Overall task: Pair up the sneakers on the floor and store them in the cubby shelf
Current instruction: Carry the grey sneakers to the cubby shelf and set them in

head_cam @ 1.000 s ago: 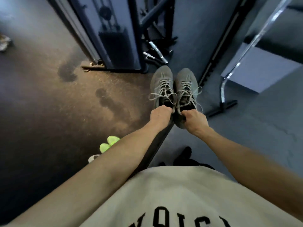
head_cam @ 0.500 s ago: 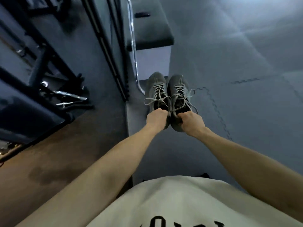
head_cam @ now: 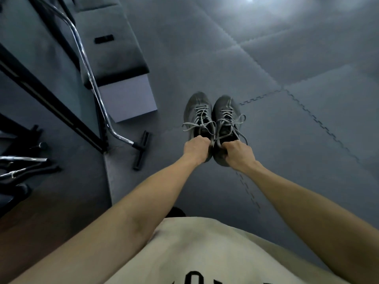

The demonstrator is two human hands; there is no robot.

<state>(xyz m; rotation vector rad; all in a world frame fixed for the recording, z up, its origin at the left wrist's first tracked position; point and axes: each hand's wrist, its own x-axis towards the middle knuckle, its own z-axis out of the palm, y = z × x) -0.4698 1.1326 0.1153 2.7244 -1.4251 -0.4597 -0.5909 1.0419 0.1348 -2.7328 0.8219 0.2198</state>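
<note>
Two hands carry the pair: left hand (head_cam: 196, 147) clasps the left sneaker (head_cam: 198, 113), right hand (head_cam: 238, 153) the right sneaker (head_cam: 224, 115), centre frame. View has swung from rack to open floor mats (head_cam: 307, 58); cubby shelf not visible.

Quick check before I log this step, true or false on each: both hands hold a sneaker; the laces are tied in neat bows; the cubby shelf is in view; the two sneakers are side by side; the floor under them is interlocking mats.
1. Each hand holds a sneaker. True: the left hand grips the left sneaker at its heel end, the right hand the right sneaker.
2. Laces tied in neat bows. False: they hang loose.
3. Cubby shelf in view. False: only gym equipment, including a chrome bar, shows.
4. Sneakers side by side. True, toes pointing away.
5. Interlocking mats. True.
</note>
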